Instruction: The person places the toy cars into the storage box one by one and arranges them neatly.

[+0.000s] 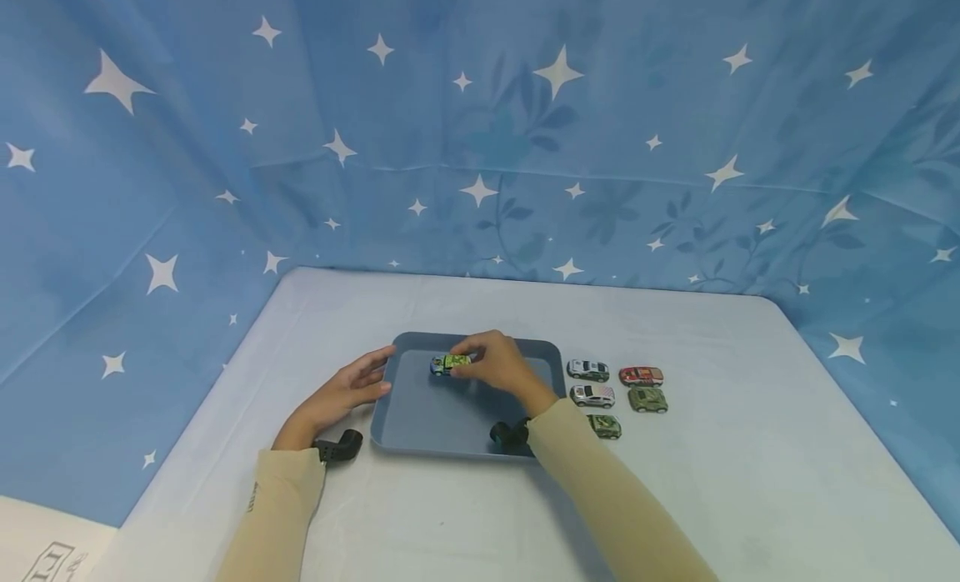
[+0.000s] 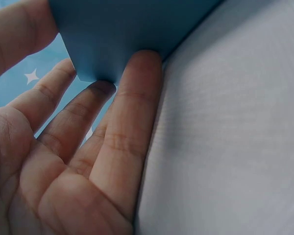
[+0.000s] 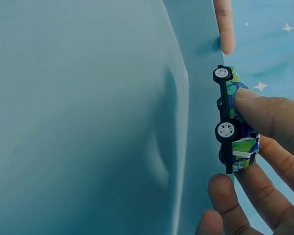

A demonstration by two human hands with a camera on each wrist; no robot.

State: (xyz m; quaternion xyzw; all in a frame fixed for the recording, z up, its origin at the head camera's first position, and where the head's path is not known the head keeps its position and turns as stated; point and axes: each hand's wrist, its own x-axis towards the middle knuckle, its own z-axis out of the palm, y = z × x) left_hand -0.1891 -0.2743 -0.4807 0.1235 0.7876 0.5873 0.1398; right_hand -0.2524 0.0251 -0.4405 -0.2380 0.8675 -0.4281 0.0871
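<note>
A small toy car with a green, yellow and blue pattern is pinched between the thumb and fingers of my right hand. It is held over the far part of a shallow blue-grey tray. In the right wrist view the toy car is turned so its black underside and white-spoked wheels face the camera. At the tray's left side, my left hand rests with loosely extended fingers. The left wrist view has its fingertips against the outer wall of the tray.
Right of the tray stand several toy cars: a white one, a silver one, a red one, an olive-green one and a camouflage one partly behind my right sleeve. A star-patterned blue curtain hangs behind the white table.
</note>
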